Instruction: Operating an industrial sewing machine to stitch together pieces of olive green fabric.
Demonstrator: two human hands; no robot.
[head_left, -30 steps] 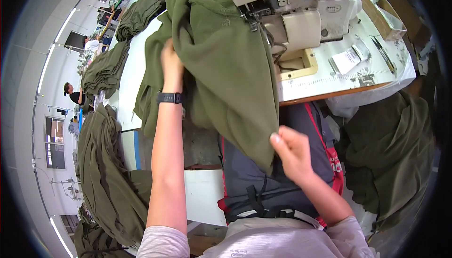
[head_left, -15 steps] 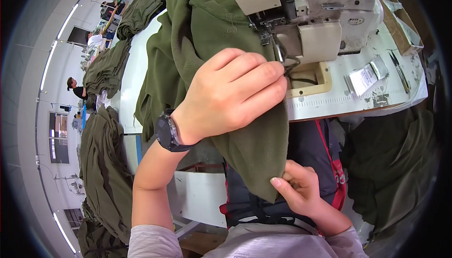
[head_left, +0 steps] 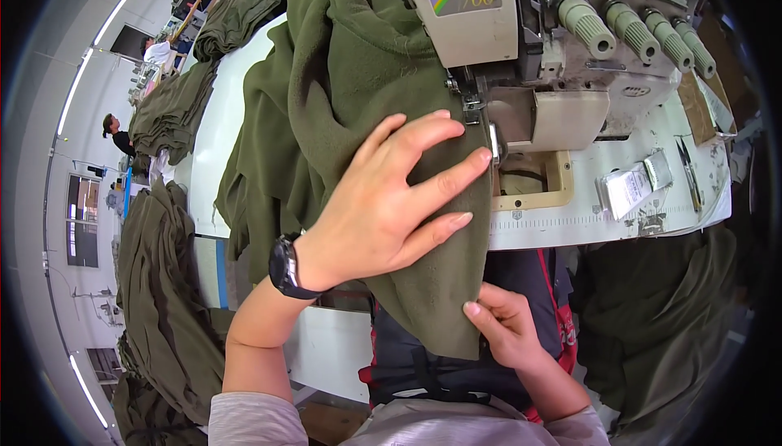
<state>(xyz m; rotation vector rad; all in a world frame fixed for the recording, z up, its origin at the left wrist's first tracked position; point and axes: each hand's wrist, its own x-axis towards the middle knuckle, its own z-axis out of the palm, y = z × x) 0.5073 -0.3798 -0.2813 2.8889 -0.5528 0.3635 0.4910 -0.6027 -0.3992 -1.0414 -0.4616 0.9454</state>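
An olive-green cloth [head_left: 383, 55] lies bunched on a white table [head_left: 521, 234], its right edge running beside the presser foot [head_left: 472, 108] of a sewing machine [head_left: 472, 30] and its lower corner hanging off the front. The left hand [head_left: 391, 206], fingers spread, rests on the cloth and covers its middle. The right hand [head_left: 505, 328] pinches the edge near that corner, between thumb and fingers. Right of the machine are a clear packet [head_left: 631, 187], tweezers [head_left: 690, 173] and a cardboard box [head_left: 697, 108]. A heap of green fabric [head_left: 660, 324] is below; folded fabric [head_left: 171, 259] crowds the left, with people [head_left: 120, 136] beyond.
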